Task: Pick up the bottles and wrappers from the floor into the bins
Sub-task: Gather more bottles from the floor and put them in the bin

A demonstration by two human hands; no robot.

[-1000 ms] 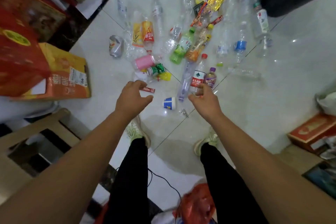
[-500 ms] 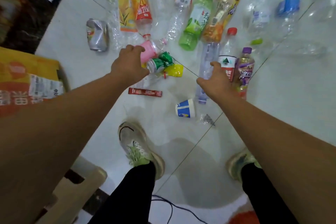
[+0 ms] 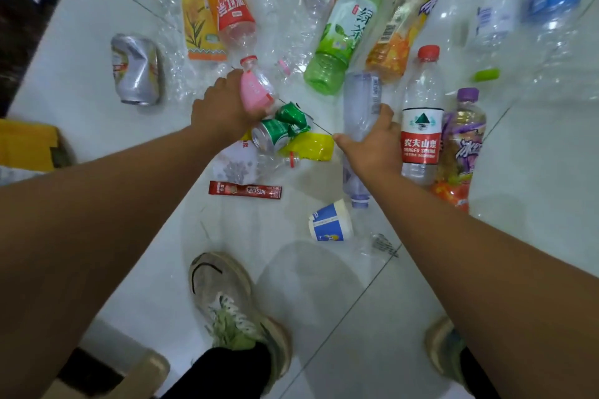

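Left hand (image 3: 223, 110) centre frame, fingers curled round small pink-labelled plastic bottle (image 3: 256, 92) (fingertips hidden). Right hand (image 3: 372, 147) grips clear, empty lilac-capped bottle (image 3: 361, 97); its middle covered.

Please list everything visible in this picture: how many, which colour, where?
pink-labelled clear plastic bottle: 1, pink, gripped by left hand
long clear plastic bottle: 1, clear, gripped by right hand
crushed silver metal can: 1, silver, floor at left
crushed green metal can: 1, green, between the hands
yellow foil wrapper: 1, yellow, beside green can
red coffee sachet: 1, red, floor nearer the person
blue-and-white paper cup: 1, blue and white, near right forearm
green plastic tea bottle: 1, green, top centre
red-capped clear water bottle: 1, red label, right of right hand
other plastic bottles: several, mixed colours, top and right
worn pale shoes: 2, whitish, bottom
hands: 2, bare, each gripping a bottle
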